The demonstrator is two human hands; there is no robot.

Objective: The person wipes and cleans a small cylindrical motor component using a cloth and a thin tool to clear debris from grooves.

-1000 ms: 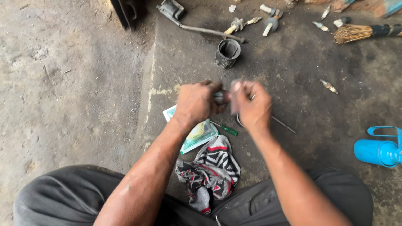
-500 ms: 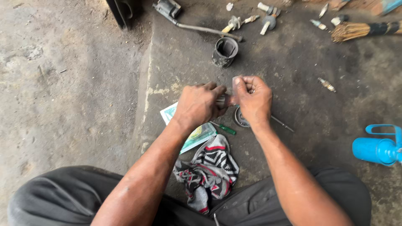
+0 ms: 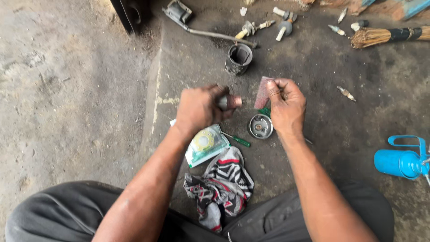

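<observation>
Your left hand is clenched round a small metal cylinder, w/ only its coppery-grey end poking out past the fingers toward the right. Your right hand pinches a small piece of reddish abrasive sheet between thumb & fingertips; sheet and cylinder are near each other but apart, not touching at this moment. Both are held in the air above the concrete floor, just above a round metal cap and a green-handled screwdriver.

How I'd do the rubbing step well, judging from the view:

- Push more of the cylinder out of the fist. Right now most of it is hidden, so the sheet can only reach the tip.
- Wrap the sheet partway round the part, not flat on 1 side, and rotate the cylinder w/ the left hand so wear stays even.
- Light pressure, short strokes; heavy pinch likely scores it.
- Grip looks secure, but keep it over the patterned rag rather than bare floor. If it slips, it rolls less there.
- Wipe on that rag between passes to check the surface; can't tell its finish from here, too small & partly covered.
- Mind the packet w/ the yellow ring by your left wrist. Keep grit off it.
</observation>
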